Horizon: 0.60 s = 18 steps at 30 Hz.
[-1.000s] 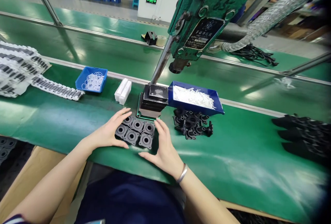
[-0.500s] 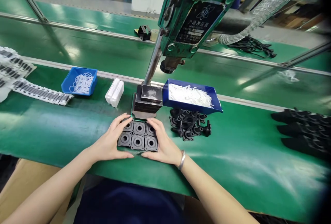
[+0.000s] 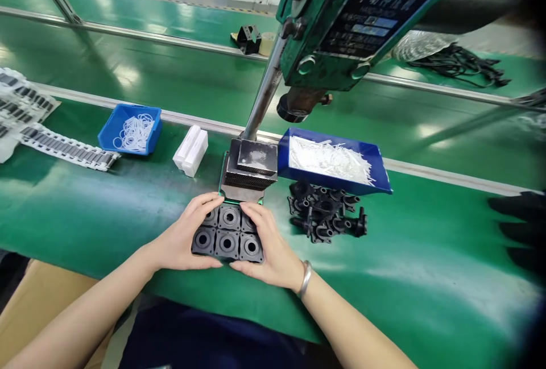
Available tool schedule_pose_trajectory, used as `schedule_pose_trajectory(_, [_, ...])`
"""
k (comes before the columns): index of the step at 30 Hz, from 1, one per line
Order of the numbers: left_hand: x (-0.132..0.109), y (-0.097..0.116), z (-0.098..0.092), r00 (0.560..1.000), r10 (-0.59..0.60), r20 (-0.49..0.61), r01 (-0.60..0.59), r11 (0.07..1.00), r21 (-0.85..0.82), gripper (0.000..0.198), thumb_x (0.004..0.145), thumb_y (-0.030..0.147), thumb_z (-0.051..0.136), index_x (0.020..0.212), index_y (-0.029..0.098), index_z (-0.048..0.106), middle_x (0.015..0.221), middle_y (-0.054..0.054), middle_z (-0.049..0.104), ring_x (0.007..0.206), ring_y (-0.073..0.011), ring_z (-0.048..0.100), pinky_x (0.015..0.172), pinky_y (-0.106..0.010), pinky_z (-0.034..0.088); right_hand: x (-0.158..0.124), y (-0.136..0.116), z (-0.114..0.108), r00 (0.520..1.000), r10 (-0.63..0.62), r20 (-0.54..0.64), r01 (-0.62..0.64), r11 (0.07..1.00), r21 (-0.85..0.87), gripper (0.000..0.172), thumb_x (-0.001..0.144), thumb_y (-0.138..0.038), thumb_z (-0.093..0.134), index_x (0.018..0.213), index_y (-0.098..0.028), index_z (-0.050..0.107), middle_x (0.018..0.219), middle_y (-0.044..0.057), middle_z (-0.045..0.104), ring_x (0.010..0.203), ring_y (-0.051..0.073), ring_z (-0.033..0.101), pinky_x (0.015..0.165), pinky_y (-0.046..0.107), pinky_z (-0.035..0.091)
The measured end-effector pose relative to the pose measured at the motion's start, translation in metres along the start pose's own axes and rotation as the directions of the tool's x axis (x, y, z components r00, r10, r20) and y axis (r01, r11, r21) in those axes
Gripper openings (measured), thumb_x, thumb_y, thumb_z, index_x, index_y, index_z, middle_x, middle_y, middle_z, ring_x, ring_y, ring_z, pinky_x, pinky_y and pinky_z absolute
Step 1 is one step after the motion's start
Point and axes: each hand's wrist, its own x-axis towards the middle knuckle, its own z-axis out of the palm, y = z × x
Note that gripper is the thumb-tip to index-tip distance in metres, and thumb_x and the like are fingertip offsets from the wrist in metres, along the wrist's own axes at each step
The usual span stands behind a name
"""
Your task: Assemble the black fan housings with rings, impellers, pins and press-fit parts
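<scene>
Several square black parts (image 3: 227, 242) with round holes lie in two rows on the green table, edges touching. My left hand (image 3: 183, 238) is curved round their left side, fingers at the back edge and thumb along the front. Round the right side curves my right hand (image 3: 268, 244), its fingertips over the back right part and its thumb at the front edge. Both hands grip the group between them. Just behind stands the dark metal block (image 3: 251, 167) of the press, below the raised press head (image 3: 294, 107).
A blue tray of white strips (image 3: 333, 161) and a pile of black fittings (image 3: 326, 212) are at the right. Leftward are two white blocks (image 3: 190, 151), a blue bin of white rings (image 3: 132, 130) and white strips with dark pieces (image 3: 68, 148). Black parts (image 3: 518, 227) lie far right.
The view has shifted closer, so the press looks larger. Both hands keep the same hold round the black parts, which sit slightly lower in view.
</scene>
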Motion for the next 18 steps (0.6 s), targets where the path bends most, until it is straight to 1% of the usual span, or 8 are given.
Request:
schedule_pose_trajectory(4, [0.0020,-0.0001,0.0008,1.000,0.005,-0.011,-0.005,1.000,-0.015,0.099,0.075,0.044,0.080,0.153,0.027,0.021,0.153,-0.016,0.027,0.146,-0.0364,0.023,0.120,-0.058,0.027,0.0000,-0.0017,0.0011,1.000,0.015,-0.002,-0.015,1.000,0.009,0.090,0.082,-0.058,0.067,0.150,-0.020,0.022,0.143,0.018,0.038,0.136,0.033,0.038,0.110,0.057,0.041])
schedule_pose_trajectory(7, [0.0024,-0.0002,0.0012,1.000,0.007,-0.023,-0.008,1.000,-0.025,0.097,0.075,0.042,0.080,0.152,0.028,0.022,0.152,-0.016,0.029,0.145,-0.0366,0.025,0.119,-0.060,0.028,-0.0004,-0.0033,0.0022,1.000,0.022,-0.019,-0.022,1.000,0.013,0.089,0.082,-0.056,0.068,0.149,-0.020,0.024,0.142,0.018,0.040,0.136,0.033,0.039,0.110,0.057,0.042])
schedule_pose_trajectory(11, [0.0021,-0.0003,0.0008,1.000,-0.003,-0.030,0.002,0.999,-0.035,0.096,0.075,0.040,0.080,0.151,0.029,0.022,0.151,-0.015,0.032,0.144,-0.0365,0.028,0.118,-0.060,0.030,-0.0011,-0.0038,0.0034,0.999,0.018,-0.028,-0.018,1.000,-0.001,0.088,0.083,-0.054,0.067,0.151,-0.019,0.023,0.146,0.018,0.037,0.139,0.033,0.035,0.113,0.058,0.038])
schedule_pose_trajectory(18, [0.0020,-0.0010,0.0000,1.000,-0.004,-0.012,0.003,0.998,-0.059,0.102,0.072,0.041,0.082,0.153,0.027,0.021,0.154,-0.017,0.027,0.146,-0.0391,0.024,0.118,-0.062,0.028,0.0006,-0.0032,0.0040,0.999,0.010,-0.038,-0.012,0.999,-0.034,0.087,0.083,-0.057,0.065,0.149,-0.018,0.025,0.142,0.018,0.041,0.137,0.033,0.037,0.113,0.058,0.038])
